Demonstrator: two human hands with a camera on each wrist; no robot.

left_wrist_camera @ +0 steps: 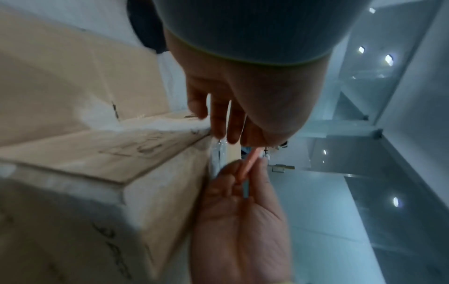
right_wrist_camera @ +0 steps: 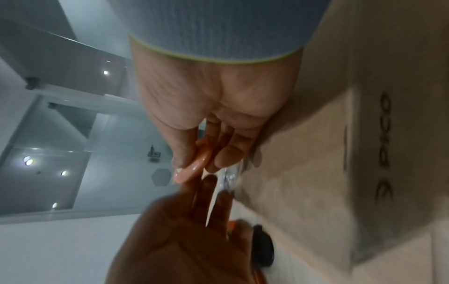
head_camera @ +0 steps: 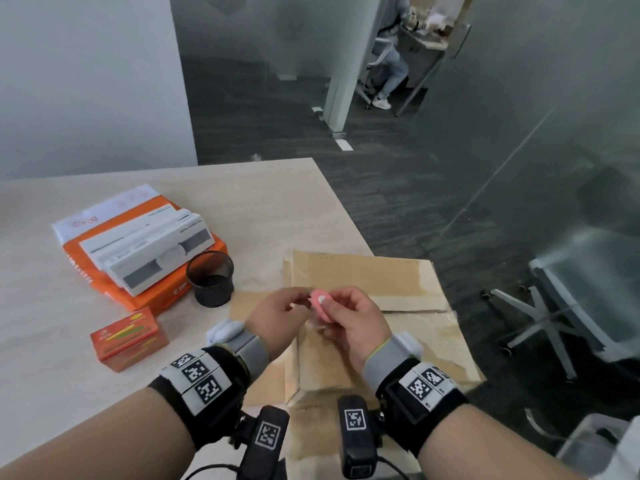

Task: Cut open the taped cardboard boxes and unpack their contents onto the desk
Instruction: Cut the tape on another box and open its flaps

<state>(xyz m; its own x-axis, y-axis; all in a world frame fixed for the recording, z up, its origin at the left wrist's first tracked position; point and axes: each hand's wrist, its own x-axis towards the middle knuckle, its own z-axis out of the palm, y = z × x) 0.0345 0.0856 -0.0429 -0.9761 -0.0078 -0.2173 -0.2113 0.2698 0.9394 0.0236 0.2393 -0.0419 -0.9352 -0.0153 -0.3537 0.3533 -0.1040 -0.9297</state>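
While my right hand (head_camera: 349, 320) pinches a small pink cutter (head_camera: 321, 304), my left hand (head_camera: 277, 317) touches its tip. Beneath them, the cardboard box (head_camera: 398, 292) stays taped; unpacked stationery sits at ten o'clock on the worktop (head_camera: 52, 341).

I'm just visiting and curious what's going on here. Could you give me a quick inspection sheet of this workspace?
Surface: light wood desk.
Job's things: taped cardboard box, flaps closed; small pink cutter above it.
Clutter: orange paper ream under white boxes, black mesh cup, small orange box.
Hands: right hand pinches the cutter; left hand fingers at its tip.
Cables: black lead near the wrist cameras.
Surroundings: glass partitions, office chair, seated person beyond.
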